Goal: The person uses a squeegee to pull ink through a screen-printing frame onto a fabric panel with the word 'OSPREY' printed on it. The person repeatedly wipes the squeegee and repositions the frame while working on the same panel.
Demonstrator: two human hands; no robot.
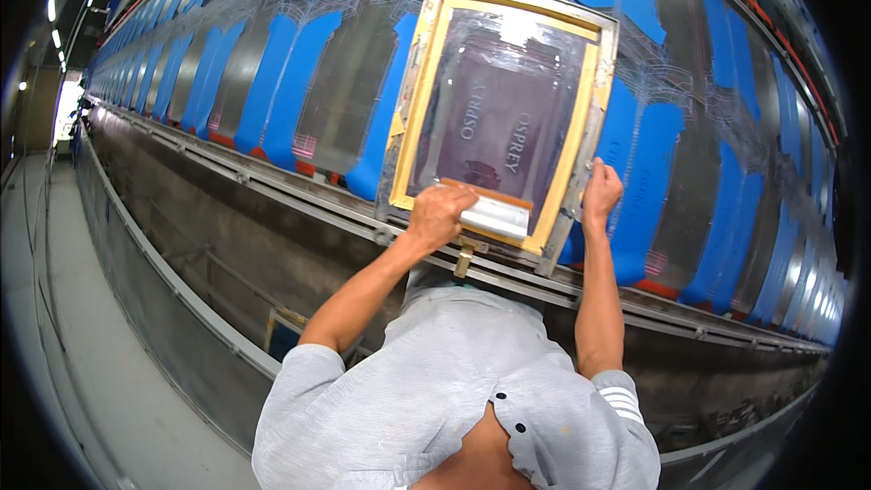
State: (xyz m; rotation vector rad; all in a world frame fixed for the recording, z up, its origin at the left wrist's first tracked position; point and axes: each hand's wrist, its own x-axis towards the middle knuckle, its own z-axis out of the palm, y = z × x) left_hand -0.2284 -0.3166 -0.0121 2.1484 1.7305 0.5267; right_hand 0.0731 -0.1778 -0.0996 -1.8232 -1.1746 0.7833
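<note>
The left hand [442, 215] hides the left end of the squeegee [499, 216]; blue panels [207, 82] toward the worktop's [337, 95] left end dwindle too small to count.

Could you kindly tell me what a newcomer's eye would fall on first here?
Probably the yellow-edged frame at upper centre, with the left hand gripping a squeegee at its near end and the right hand at its right side. Next, the bright blue pieces spread along the long table on both sides.
</note>
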